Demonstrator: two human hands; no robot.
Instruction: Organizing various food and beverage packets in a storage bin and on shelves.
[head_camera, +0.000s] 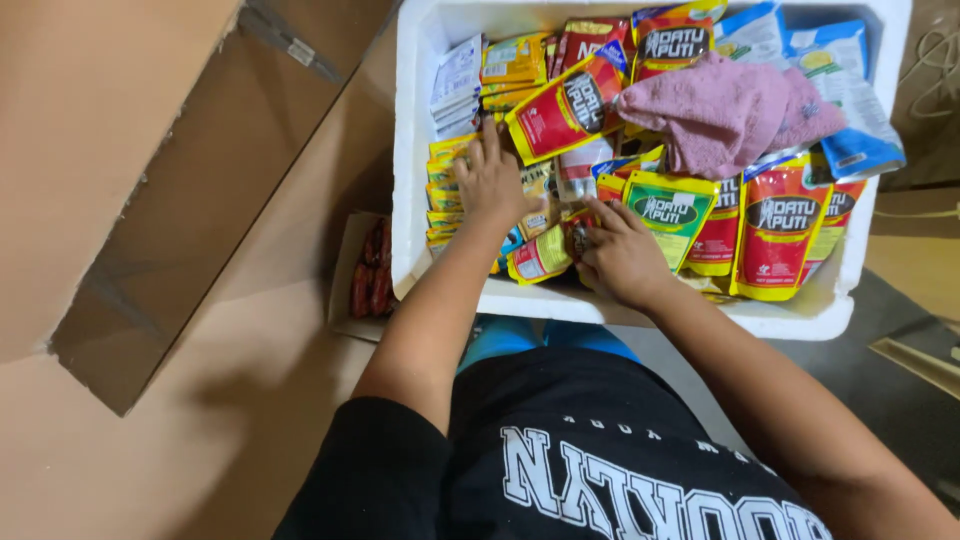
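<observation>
Small packet (577, 237): dark, low in the box, under the right fingertips; most of it is covered.
Right hand (622, 258): fingers curled down and closed on the small packet, thumb side hidden; whether it is pinched or only pressed cannot be told.
Left hand (490, 182): fingers loose and spread, resting flat on the yellow sachets (443, 190) stacked on edge; it grips nothing.
Between the hands: a yellow-and-red sachet (540, 258) lies tilted, touching the heel of the left hand and just beside the right fingers.
Beyond the fingertips: a red-and-yellow pouch (565, 105) lies slanted just past the left fingers; a green-and-yellow pouch (668, 210) stands just beside the right fingers.
Step in hand: by the look of it, rummaging among packed sachets, one hand steadying the row, the other working a packet loose.
What a lift would call for: a firm pinch, and the neighbouring pouches held back.
Surroundings: white foam box (410, 150), pink cloth (730, 110) on top, tray of red sausages (370, 270) outside its wall.
</observation>
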